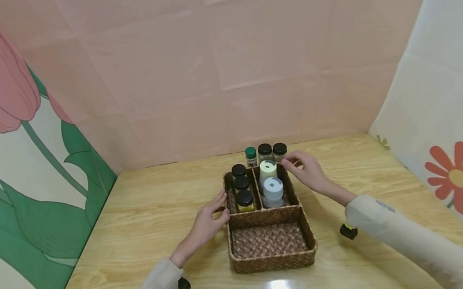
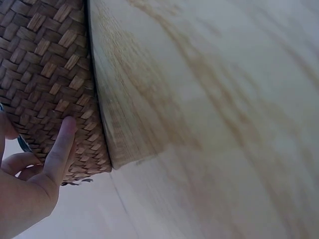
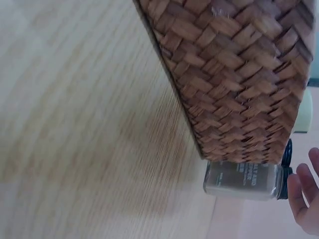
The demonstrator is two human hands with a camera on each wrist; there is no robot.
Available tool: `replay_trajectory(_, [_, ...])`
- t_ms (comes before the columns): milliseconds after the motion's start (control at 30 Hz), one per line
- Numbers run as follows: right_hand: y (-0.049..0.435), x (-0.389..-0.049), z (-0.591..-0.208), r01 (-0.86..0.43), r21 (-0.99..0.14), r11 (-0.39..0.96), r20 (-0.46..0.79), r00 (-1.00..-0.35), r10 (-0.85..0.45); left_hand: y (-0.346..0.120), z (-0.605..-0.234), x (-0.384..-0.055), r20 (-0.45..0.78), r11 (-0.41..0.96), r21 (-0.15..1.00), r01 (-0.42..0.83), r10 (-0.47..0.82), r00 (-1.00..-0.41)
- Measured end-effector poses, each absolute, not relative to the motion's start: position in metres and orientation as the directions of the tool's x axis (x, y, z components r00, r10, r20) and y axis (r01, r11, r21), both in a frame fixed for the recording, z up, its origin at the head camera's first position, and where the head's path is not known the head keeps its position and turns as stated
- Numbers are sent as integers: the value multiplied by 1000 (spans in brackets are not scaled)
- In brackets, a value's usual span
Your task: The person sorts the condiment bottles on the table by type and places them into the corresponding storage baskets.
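A brown woven basket with three compartments stands on the table. My left hand is at its left side, a straight finger against the woven outer wall. My right hand is at the back right corner, fingertips close to the rim and the black lid of a clear spice jar behind the basket, holding nothing. The back left compartment has three black-lidded jars in a row. In the back right one stand a yellow-capped bottle and a white-capped bottle.
Behind the basket stand a green-lidded jar, another black-lidded jar and the spice jar. The wide front compartment shows its bare woven floor. Wood-grain table surrounds the basket, with a pink backdrop along its far edge.
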State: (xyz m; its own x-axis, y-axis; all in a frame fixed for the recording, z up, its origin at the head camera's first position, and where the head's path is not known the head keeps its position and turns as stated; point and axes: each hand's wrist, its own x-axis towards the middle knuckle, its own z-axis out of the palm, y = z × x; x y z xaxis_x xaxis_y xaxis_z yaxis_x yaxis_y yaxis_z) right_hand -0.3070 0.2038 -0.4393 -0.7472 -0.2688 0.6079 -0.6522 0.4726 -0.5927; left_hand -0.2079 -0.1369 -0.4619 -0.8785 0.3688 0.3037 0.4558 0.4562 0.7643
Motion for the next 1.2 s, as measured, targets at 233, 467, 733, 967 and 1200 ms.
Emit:
replay_trajectory(233, [208,-329,-442,-599,-617,511,600,-778,-189,-136,-459,-208,269,463,778,424,364,-892])
replay_trajectory(467, [209,-344,-443,-558,-630,540,576,-802,-158,-137,-459,-208,273,467,775,426,360,-892])
replay_trajectory(733, [205,-355,-443,-464,-703,539,479,-869,-123,-138,-458,-209,270,464,776,428,369,-889])
replay_trajectory(967, [203,-362,-445,-438,-755,488,415,-895,-162,-139,-459,-209,268,469,771,431,375,-887])
replay_trajectory(1200, [204,-370,-451,-401,-779,482,317,-915,-249,-139,-459,-210,245,470,781,412,375,-894])
